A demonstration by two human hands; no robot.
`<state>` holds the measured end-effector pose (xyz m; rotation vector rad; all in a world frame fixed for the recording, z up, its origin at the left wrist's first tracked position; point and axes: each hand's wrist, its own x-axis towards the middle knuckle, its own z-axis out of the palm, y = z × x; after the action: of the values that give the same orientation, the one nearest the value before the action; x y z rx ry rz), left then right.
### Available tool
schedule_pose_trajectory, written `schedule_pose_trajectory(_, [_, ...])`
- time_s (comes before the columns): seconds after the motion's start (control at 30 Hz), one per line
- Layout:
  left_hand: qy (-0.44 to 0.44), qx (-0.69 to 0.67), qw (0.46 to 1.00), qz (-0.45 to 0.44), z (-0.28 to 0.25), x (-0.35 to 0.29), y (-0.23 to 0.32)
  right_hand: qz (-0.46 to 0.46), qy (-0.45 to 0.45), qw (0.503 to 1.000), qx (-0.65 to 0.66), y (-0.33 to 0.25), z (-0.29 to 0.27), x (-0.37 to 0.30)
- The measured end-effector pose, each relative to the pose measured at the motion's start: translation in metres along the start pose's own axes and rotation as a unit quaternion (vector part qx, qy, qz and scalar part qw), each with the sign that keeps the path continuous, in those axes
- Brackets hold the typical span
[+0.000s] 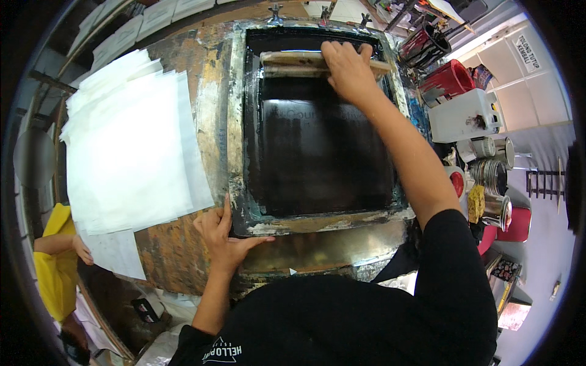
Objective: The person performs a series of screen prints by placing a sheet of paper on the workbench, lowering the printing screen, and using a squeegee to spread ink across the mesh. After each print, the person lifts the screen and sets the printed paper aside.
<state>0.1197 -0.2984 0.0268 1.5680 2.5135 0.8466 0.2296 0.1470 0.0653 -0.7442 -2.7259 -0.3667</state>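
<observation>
A printing screen [236, 140] lies on the worn wooden table, its frame smeared with paint. Black ink [323, 171] covers the mesh, and faint lettering shows through. Across the far end of the mesh, my right hand [349, 68] grips a wooden squeegee [292, 60] from above. At the near left corner of the frame is my left hand [221, 239], its index finger pointing up along the side and its thumb stretched along the near edge. The other fingers are bent, and nothing shows in that hand. The squeegee's blade edge is hard to make out.
Left of the screen stands a stack of white sheets [128, 146]. Another person's hand [82, 250], below a yellow sleeve [56, 268], touches its near corner. Along the right are a red-stained bucket [448, 82], a white jerrycan [461, 116] and several cans. Clamps [276, 15] stand at the far edge.
</observation>
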Motion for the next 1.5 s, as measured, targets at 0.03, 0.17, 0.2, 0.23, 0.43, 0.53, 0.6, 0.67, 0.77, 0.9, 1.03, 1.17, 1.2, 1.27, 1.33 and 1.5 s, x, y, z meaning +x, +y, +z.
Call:
schedule_pose_trajectory(0.03, [0.01,-0.001,1.0,0.004,0.0,0.0,0.001,-0.003,-0.001,1.0,-0.002,0.007,0.007,0.01])
schedule_pose_trajectory(0.17, [0.004,-0.015,1.0,-0.01,0.0,0.0,0.004,-0.022,-0.006,1.0,-0.002,0.018,0.005,0.031])
schedule_pose_trajectory(0.2, [0.018,-0.013,1.0,0.001,0.0,0.0,0.004,-0.013,-0.038,0.999,-0.005,0.016,-0.005,0.028])
schedule_pose_trajectory(0.23, [0.021,-0.01,1.0,0.003,0.0,0.0,0.004,-0.018,-0.025,0.999,-0.018,0.012,-0.017,0.022])
schedule_pose_trajectory(0.43, [0.056,-0.088,0.994,0.039,0.004,0.001,0.004,-0.046,-0.106,0.989,0.088,-0.043,-0.112,-0.107])
schedule_pose_trajectory(0.53, [0.072,-0.112,0.99,0.035,-0.002,0.003,0.018,-0.047,-0.088,0.99,0.103,-0.081,-0.156,-0.171])
schedule_pose_trajectory(0.6, [0.071,-0.274,0.959,-0.03,-0.012,0.006,0.036,-0.024,-0.068,0.995,0.069,-0.098,-0.185,-0.185])
schedule_pose_trajectory(0.67, [0.101,-0.369,0.923,-0.047,-0.026,0.017,0.057,-0.001,-0.037,0.997,0.063,-0.107,-0.219,-0.183])
schedule_pose_trajectory(0.77, [0.161,-0.42,0.893,-0.012,-0.052,0.048,0.08,0.026,0.048,0.996,0.072,-0.102,-0.263,-0.16])
schedule_pose_trajectory(0.9, [0.331,-0.458,0.805,0.181,-0.047,0.136,0.071,0.008,0.211,0.977,0.034,-0.066,-0.285,-0.094])
schedule_pose_trajectory(1.03, [0.175,-0.325,0.929,-0.027,0.017,0.217,0.03,0.0,0.232,0.973,0.012,-0.043,-0.306,-0.048])
schedule_pose_trajectory(1.17, [0.126,-0.068,0.982,0.121,0.087,0.291,0.002,0.038,0.199,0.978,0.04,-0.033,-0.325,-0.021])
schedule_pose_trajectory(1.2, [0.138,-0.003,0.979,0.151,0.1,0.305,-0.002,0.042,0.203,0.977,0.055,-0.036,-0.329,-0.021])
schedule_pose_trajectory(1.27, [0.159,0.068,0.971,0.164,0.117,0.32,-0.004,0.048,0.211,0.973,0.085,-0.037,-0.338,-0.02])
schedule_pose_trajectory(1.33, [0.119,0.115,0.976,0.141,0.123,0.326,-0.002,0.03,0.188,0.976,0.109,-0.035,-0.346,-0.018])
schedule_pose_trajectory(1.5, [0.182,-0.109,0.97,0.117,0.088,0.3,0.004,0.092,0.001,0.988,0.125,-0.025,-0.364,0.001])
